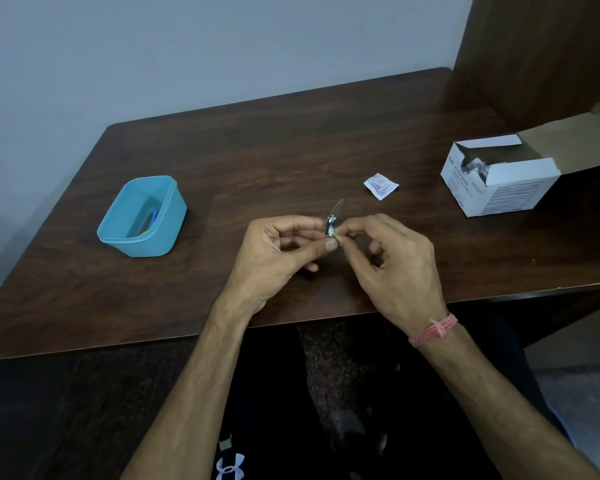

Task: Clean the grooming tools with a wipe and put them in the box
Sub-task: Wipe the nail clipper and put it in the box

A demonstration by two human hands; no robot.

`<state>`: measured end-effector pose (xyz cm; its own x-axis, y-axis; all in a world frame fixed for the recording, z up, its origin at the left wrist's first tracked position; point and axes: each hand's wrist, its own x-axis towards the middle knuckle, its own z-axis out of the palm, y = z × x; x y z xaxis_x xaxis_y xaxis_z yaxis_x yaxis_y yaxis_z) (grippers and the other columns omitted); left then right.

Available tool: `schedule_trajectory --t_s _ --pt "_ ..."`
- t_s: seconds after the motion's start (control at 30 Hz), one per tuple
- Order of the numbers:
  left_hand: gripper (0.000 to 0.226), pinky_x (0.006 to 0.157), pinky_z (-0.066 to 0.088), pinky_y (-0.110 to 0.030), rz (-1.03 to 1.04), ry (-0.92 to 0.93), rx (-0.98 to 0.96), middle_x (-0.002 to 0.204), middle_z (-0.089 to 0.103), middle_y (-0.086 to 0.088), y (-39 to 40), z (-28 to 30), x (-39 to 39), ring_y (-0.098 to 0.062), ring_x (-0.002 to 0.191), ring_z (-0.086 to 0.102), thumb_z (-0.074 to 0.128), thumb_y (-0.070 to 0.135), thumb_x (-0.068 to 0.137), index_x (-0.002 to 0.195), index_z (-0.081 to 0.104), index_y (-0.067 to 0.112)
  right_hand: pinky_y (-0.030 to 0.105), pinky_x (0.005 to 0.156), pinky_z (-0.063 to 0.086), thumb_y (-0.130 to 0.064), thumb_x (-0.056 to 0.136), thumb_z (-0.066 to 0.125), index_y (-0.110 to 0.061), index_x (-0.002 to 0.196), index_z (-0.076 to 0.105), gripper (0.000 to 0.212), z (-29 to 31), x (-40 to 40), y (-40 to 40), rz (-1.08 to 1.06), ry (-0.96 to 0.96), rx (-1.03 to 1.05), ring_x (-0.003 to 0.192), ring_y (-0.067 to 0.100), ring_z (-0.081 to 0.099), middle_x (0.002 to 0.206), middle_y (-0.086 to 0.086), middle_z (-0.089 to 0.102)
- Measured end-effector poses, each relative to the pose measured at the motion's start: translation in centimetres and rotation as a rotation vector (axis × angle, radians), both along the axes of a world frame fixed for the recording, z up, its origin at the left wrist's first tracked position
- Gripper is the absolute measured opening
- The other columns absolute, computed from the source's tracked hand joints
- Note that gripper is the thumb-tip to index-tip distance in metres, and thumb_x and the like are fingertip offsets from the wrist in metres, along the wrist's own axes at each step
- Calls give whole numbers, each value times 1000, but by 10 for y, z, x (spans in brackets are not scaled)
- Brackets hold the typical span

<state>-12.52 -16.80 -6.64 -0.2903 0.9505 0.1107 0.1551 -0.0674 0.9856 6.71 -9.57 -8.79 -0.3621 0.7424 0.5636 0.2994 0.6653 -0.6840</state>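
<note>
We take this for a plain office or study room rather than a kitchen or workshop. We see a dark wood-grain desk (257,161) pushed against a bare, pale painted wall (187,46), and at the right a brown wood-look panel (541,46) rises beside it like the side of a cupboard or partition. On the desk we find only small things: a blue plastic tub (142,216), a white cardboard carton (499,181) with its flap open, and a small printed sachet (381,186). Under the desk edge we see speckled stone-like flooring (329,355). We cannot tell more about the room.
</note>
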Motion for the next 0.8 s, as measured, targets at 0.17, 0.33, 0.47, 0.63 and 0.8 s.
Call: schedule_trajectory --t_s 0.17,0.33,0.47,0.63,0.8 --pt "24 70 65 -29 -35 13 11 111 86 -6 0 -1 -1 -20 97 79 88 10 93 117 85 9 16 63 46 -19 101 81 -24 106 81 7 3 0 0 20 34 -6 69 9 60 103 -16 74" --pt "22 67 64 -29 -38 59 -12 103 86 -3 3 -3 2 -15 91 78 90 10 92 110 88 21 16 64 45 -18 100 82 -23 105 80 7 1 0 2 4 26 -12 66 9 58 104 -17 74" --pt "34 67 65 -29 -29 68 -20 99 86 3 4 -5 3 -9 87 79 94 9 88 101 89 40 12 66 43 -18 99 82 -23 104 79 7 -1 -1 3 -73 32 -29 66 7 59 103 -17 73" --pt "29 69 64 -29 -49 107 -33 103 86 -2 4 -8 1 -13 90 80 90 6 92 116 86 21 25 65 52 -22 96 84 -30 103 81 10 -1 -1 3 15 -61 -15 65 10 58 99 -17 73" --pt "29 68 65 -29 -47 140 -36 102 86 3 4 -9 1 -10 89 80 90 6 93 115 86 24 25 66 52 -21 97 82 -28 102 79 9 -2 -2 2 -78 -40 -14 64 10 58 101 -16 74"
